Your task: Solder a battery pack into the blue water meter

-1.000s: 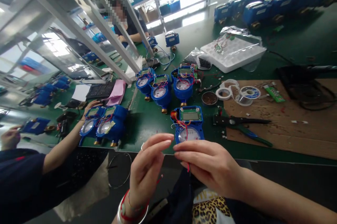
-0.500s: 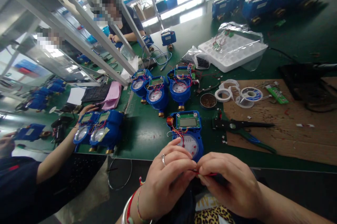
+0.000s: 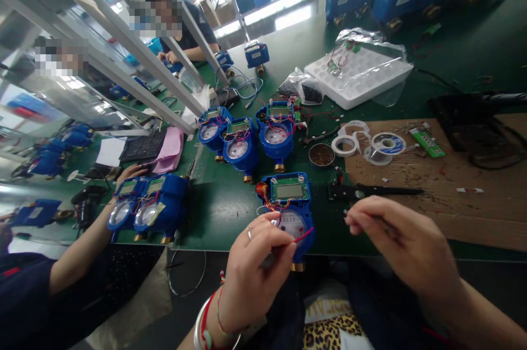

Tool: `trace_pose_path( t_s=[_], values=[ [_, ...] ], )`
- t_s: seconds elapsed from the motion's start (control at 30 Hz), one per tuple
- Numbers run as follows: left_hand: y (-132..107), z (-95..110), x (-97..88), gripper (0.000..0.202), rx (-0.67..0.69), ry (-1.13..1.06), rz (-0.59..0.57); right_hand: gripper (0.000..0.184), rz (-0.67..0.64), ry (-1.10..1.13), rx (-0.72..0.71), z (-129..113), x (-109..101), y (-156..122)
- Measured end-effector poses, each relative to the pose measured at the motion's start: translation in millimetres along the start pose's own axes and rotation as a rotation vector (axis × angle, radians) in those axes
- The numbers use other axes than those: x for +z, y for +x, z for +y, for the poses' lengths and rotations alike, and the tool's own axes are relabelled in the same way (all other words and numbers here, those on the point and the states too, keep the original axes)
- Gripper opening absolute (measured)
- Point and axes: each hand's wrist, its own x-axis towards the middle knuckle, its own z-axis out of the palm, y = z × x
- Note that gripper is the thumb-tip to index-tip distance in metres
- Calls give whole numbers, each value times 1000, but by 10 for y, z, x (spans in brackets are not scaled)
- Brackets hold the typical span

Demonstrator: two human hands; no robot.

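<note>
Jutting from the pinched left fingers [image 3: 282, 239], red wire [image 3: 305, 235] overhangs the blue meter [image 3: 293, 219]; right fingers [image 3: 364, 214] narrow, contents unclear.

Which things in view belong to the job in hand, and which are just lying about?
Job, as I judge it:
red wire, pinched in the left hand
nearest open blue meter
pliers, perhaps, near the right hand

Apparently lying about:
white tray
keyboard
pink paper
tape roll
</note>
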Motion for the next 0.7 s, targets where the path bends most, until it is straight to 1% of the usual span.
trace_pose_path(
  t_s=[0.03, 0.07, 0.1, 0.13, 0.17, 0.2, 0.23, 0.3, 0.37, 0.43, 0.5, 0.53, 0.6, 0.67, 0.7],
  values=[
    [-5, -13, -2, 11, -62, -5, 11, 10, -15, -129, 59, 156, -58, -38],
    [-9, -24, -2, 10, -126, -16, 17, 19, -64, -261, 93, 334, -108, -88],
    [-13, -33, 0, 8, -185, -34, 16, 31, -113, -377, 79, 525, -149, -147],
    [-15, -36, 3, 7, -236, -59, 15, 45, -137, -501, 67, 717, -179, -214],
    [-15, -34, 6, 7, -276, -88, 12, 55, -149, -617, 56, 900, -199, -284],
    [-13, -27, 10, 7, -310, -119, 10, 61, -162, -696, 49, 1062, -210, -350],
    [-10, -16, 13, 8, -341, -150, 10, 63, -183, -740, 43, 1194, -214, -407],
    [0, 13, 15, 9, -401, -213, 6, 62, -198, -776, 34, 1351, -210, -472],
    [14, 42, 12, 8, -456, -277, 11, 61, -208, -755, 29, 1368, -206, -462],
    [31, 66, 4, 9, -501, -344, 17, 59, -211, -701, 43, 1285, -229, -395],
    [50, 87, -7, 9, -535, -425, 9, 58, -205, -605, 105, 1157, -303, -311],
    [59, 98, -12, 9, -552, -464, -2, 57, -202, -533, 174, 1090, -359, -277],
    [74, 120, -20, 9, -578, -515, -22, 58, -221, -312, 394, 959, -489, -244],
    [83, 141, -18, 9, -594, -516, -29, 57, -241, 15, 623, 820, -585, -265],
    [85, 150, -13, 10, -595, -505, -29, 57, -253, 202, 687, 741, -599, -292]
  ],
)
